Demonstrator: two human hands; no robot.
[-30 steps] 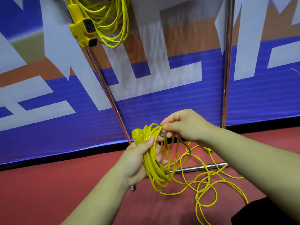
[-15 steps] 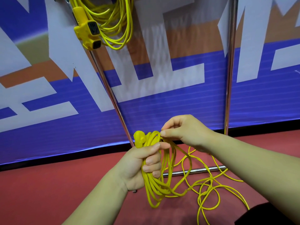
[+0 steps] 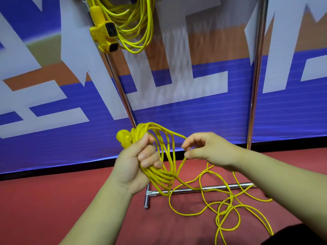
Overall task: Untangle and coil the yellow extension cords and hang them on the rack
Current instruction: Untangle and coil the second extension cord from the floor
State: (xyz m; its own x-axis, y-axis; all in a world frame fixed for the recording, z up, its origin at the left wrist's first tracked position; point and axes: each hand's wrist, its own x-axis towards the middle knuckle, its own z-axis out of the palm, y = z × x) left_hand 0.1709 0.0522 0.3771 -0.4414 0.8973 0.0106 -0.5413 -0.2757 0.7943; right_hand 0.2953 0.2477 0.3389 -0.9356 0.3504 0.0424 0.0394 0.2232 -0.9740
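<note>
1. Head view: left grip (image 3: 136,167) is curled tight round the coil (image 3: 159,176), with the plug (image 3: 123,137) poking out above the thumb. Right grip (image 3: 208,149) pinches one strand (image 3: 169,131) just beside the coil.
2. Slack (image 3: 230,198) lies in crossed loops on the floor (image 3: 53,200), draped over the rack (image 3: 221,186) base bar.
3. Risk: drawing slack in could cinch those loops into a knot, or snag the bar.
4. Risk: turns look uneven and could spill from the left grip on the lift toward the hung cord (image 3: 136,23).

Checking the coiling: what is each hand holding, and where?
The left hand grips the coiled loops of the yellow extension cord at their top, beside the plug. The right hand pinches one strand of the outermost loop.
</note>
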